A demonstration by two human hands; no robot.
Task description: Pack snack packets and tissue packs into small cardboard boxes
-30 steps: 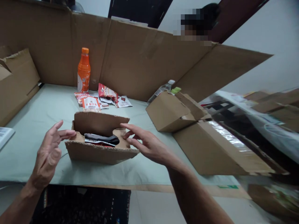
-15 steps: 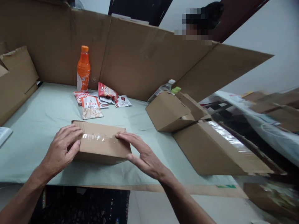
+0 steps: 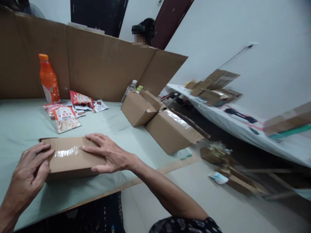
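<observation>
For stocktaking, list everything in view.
Taped box: one, brown, front left
Bottle: one, orange, back left
Snack packets: several, red and white, left
Side boxes: two, brown, centre
Clear bottle: one, transparent, behind side boxes
Small object: one, lime, centre
Partition: one, brown, back
Cloth: one, mint, foreground
Far table: one, white, right
Other boxes: several, brown, right, blurred
Person: one, obscured, behind partition
Sleeve: one, black patterned, bottom
Left grip, right grip: one each, bare, on taped box

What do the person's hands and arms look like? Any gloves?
The left hand and right hand are bare: no gloves or watch show. The right arm has a dark sleeve with a pale pattern; no left sleeve shows.
</observation>
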